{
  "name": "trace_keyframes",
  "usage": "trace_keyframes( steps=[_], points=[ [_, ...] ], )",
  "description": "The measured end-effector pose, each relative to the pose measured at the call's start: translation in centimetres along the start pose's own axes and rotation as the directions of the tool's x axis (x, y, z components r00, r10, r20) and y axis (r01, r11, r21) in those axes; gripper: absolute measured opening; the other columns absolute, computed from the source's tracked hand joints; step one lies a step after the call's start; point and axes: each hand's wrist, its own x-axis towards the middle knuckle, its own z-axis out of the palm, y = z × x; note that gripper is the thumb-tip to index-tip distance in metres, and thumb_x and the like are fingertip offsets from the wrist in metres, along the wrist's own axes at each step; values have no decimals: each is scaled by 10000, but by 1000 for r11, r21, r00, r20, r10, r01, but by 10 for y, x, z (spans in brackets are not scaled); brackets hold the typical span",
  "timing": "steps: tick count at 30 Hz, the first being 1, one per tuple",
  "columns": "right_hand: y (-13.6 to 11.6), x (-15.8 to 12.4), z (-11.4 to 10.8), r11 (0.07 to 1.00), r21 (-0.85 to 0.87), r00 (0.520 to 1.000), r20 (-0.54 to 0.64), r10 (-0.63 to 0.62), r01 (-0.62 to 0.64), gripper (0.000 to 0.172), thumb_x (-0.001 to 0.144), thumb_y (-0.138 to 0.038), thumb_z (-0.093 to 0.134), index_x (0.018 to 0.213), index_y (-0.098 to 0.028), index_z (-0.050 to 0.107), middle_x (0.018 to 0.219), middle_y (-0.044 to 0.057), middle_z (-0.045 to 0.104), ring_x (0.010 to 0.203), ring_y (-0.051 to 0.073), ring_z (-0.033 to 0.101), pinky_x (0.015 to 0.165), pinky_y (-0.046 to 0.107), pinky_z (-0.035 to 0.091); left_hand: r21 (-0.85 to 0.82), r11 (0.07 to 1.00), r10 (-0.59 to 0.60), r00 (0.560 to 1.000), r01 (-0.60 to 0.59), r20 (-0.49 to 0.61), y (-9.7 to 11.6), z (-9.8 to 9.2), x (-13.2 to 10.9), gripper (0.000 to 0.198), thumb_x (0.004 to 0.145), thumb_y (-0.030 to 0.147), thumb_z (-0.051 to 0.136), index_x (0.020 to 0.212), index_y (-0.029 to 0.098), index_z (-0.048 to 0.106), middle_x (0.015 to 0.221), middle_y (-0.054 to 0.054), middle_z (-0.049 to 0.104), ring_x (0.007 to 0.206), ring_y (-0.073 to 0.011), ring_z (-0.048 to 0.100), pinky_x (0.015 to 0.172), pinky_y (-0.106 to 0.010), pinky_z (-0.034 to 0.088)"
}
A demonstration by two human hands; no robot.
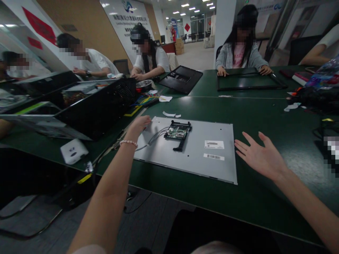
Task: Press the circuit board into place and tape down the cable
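A grey metal-backed display panel (196,155) lies face down on the green table in front of me. A green circuit board (177,132) in a black bracket rests on its back, with grey cables (155,135) running to the left. My left hand (140,126), below a beaded bracelet, is at the panel's far left corner. Its fingers are curled at the edge and partly hidden. Beside the right edge, my right hand (261,157) is spread, palm towards the panel, holding nothing. Two white labels (214,144) are stuck on the panel's right half.
An open black computer case (97,106) stands left, with a small white device (74,151) before it. Across the table, a co-worker's hands touch a black frame (245,88). A black plastic cover (182,79) lies near another co-worker. Bags and cables (317,95) crowd the right.
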Motion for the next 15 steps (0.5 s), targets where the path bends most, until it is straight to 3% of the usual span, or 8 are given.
trace_keyframes(
  steps=[3,6,10,15],
  points=[
    [-1,0,1,993,117,998,-56,18,-11,727,851,-645,495,1496,-357,323,1456,52,529,1373,173,457,1158,414,279,-41,998,-47,999,47,4,-1,5,-6,123,820,285,587,817,164,570,923,-108,666,921,-198,627,836,-310,454],
    [1,0,1,990,140,994,-104,-18,32,749,828,-625,549,1493,-354,339,1466,54,517,1372,173,457,1155,391,286,-69,997,-32,999,32,0,-2,12,-14,81,780,251,597,795,177,568,936,-103,678,972,-209,627,789,-272,448],
    [2,3,-3,991,94,984,-157,-84,99,751,826,-617,550,1501,-373,325,1449,47,538,1376,176,450,1158,399,276,-100,995,-6,1000,4,-19,-6,20,-23,78,749,241,596,797,180,590,940,-102,690,1006,-224,626,764,-265,439],
    [3,9,-17,987,-3,973,-169,-156,158,681,852,-631,485,1481,-407,349,1411,44,578,1377,199,448,1147,455,294,-153,988,6,1000,-8,-18,-11,26,-33,86,701,228,634,770,180,616,848,-85,692,894,-218,646,717,-264,455]
  ],
)
